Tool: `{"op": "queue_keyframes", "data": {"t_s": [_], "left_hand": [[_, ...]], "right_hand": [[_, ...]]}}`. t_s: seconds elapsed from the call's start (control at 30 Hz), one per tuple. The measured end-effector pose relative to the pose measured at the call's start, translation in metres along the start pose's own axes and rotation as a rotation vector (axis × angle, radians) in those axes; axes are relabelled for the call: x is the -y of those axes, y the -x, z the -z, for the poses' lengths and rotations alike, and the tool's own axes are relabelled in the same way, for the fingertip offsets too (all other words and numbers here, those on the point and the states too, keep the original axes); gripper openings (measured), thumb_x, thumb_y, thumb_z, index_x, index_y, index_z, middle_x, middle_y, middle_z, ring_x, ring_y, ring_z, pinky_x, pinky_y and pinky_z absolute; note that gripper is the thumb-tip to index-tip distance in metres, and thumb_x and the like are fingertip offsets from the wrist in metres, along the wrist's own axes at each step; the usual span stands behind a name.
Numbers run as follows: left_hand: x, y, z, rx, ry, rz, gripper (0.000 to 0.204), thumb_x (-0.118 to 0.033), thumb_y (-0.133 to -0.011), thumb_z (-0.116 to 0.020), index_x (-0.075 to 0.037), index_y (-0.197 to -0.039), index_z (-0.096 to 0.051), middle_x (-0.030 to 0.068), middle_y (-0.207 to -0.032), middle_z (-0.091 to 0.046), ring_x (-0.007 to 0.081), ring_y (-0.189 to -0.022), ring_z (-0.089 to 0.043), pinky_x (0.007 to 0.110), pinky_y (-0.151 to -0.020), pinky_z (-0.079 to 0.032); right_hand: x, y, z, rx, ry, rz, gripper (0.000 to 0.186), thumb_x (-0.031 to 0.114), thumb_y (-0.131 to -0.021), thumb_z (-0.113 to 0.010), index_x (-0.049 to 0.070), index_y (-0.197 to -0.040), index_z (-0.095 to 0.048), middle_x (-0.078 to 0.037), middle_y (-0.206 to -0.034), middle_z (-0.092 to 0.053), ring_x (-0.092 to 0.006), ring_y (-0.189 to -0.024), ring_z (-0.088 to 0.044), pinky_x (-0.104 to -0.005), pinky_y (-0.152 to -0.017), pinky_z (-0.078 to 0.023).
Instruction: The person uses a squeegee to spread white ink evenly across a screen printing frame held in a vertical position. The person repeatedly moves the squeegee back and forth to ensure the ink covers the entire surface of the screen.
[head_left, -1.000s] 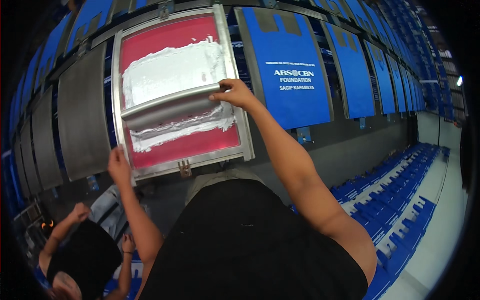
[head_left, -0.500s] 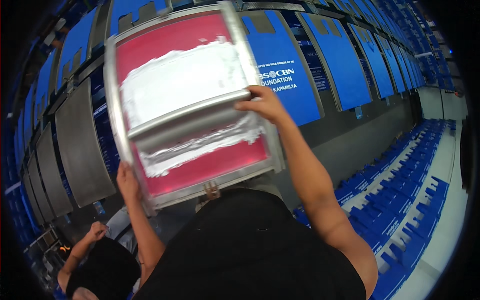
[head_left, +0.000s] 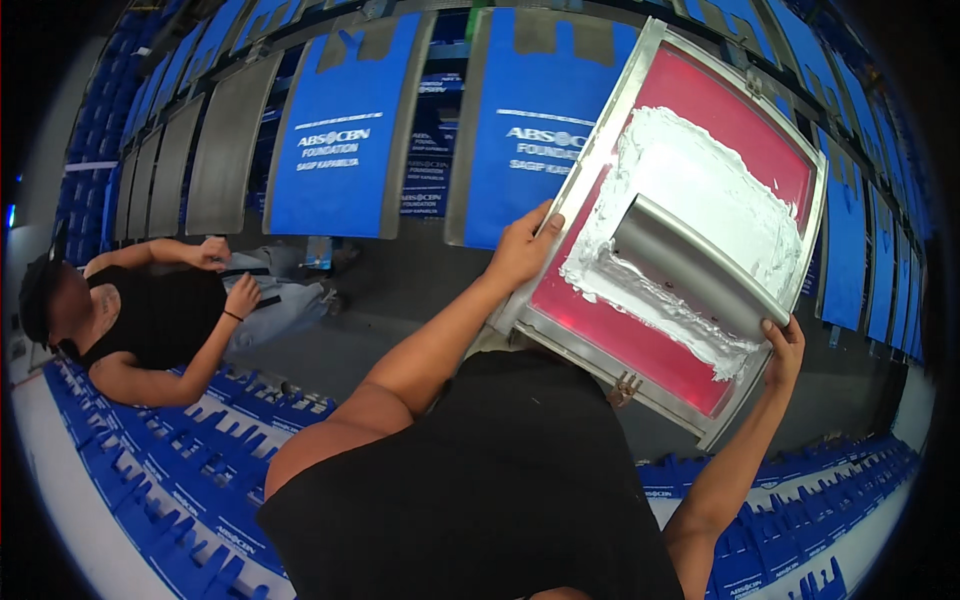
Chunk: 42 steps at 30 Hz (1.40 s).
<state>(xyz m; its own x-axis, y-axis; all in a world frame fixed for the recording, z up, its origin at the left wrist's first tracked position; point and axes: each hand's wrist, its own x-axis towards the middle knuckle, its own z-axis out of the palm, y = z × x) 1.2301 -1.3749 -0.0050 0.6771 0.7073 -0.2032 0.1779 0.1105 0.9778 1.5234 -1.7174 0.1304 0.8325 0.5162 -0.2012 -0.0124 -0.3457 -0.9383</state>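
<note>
The left hand grips the left rim of a rectangular silver metal frame with red mesh, toward two o'clock; the right hand clasps the lower end of a long grey metal squeegee by the right rim. Best kept level, so squeegee and thick white paste don't slide. The rim overlaps a flat blue bag at twelve o'clock, clearance unclear; dark grey floor shows toward ten, a co-worker at nine.
</note>
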Motion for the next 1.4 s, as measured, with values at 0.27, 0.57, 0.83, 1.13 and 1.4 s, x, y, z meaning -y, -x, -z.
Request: {"op": "queue_keyframes", "data": {"t_s": [0.27,0.57,0.83,1.13,1.4], "left_hand": [[0.033,-0.005,-0.023,-0.022,0.054,-0.017,0.044,-0.028,-0.099,-0.054,0.002,-0.131,-0.053,0.0170,-0.120,-0.064,0.0181,-0.108,-0.059,0.030,-0.093,-0.045],[0.048,-0.018,-0.075,-0.135,-0.052,0.125,0.048,-0.031,-0.098,-0.055,0.003,-0.133,-0.051,0.0168,-0.117,-0.066,0.0180,-0.107,-0.060,0.030,-0.091,-0.046],[0.048,-0.033,-0.137,-0.245,-0.083,0.267,0.049,-0.032,-0.098,-0.054,0.003,-0.133,-0.052,0.0180,-0.123,-0.062,0.0210,-0.114,-0.058,0.029,-0.096,-0.043],[0.057,-0.042,-0.161,-0.380,-0.078,0.368,0.058,-0.044,-0.095,-0.058,0.003,-0.129,-0.056,0.0146,-0.125,-0.061,0.0196,-0.116,-0.055,0.029,-0.098,-0.041],[0.072,-0.050,-0.164,-0.392,-0.073,0.285,0.057,-0.045,-0.094,-0.060,0.002,-0.127,-0.058,0.0114,-0.118,-0.064,0.0157,-0.107,-0.057,0.027,-0.092,-0.043]], "right_hand": [[-0.025,-0.037,0.008,0.026,0.026,-0.033,0.044,0.005,-0.070,-0.077,-0.003,-0.111,-0.065,-0.008,-0.101,-0.069,-0.0149,-0.090,-0.062,-0.0289,-0.083,-0.047],[-0.074,-0.131,0.028,0.160,0.037,-0.165,0.038,0.008,-0.070,-0.078,-0.002,-0.105,-0.068,-0.007,-0.092,-0.068,-0.0155,-0.086,-0.062,-0.0281,-0.081,-0.048],[-0.111,-0.214,0.069,0.274,0.066,-0.179,0.043,0.009,-0.068,-0.081,-0.001,-0.108,-0.067,-0.009,-0.093,-0.068,-0.0177,-0.088,-0.063,-0.0306,-0.082,-0.049],[-0.133,-0.252,0.071,0.386,0.028,-0.138,0.043,0.014,-0.070,-0.083,-0.001,-0.107,-0.068,-0.006,-0.090,-0.068,-0.0143,-0.083,-0.061,-0.0271,-0.079,-0.046],[-0.144,-0.250,0.069,0.386,0.049,-0.114,0.043,0.013,-0.071,-0.082,-0.001,-0.110,-0.068,-0.005,-0.090,-0.069,-0.0116,-0.082,-0.060,-0.0250,-0.078,-0.045]]}}
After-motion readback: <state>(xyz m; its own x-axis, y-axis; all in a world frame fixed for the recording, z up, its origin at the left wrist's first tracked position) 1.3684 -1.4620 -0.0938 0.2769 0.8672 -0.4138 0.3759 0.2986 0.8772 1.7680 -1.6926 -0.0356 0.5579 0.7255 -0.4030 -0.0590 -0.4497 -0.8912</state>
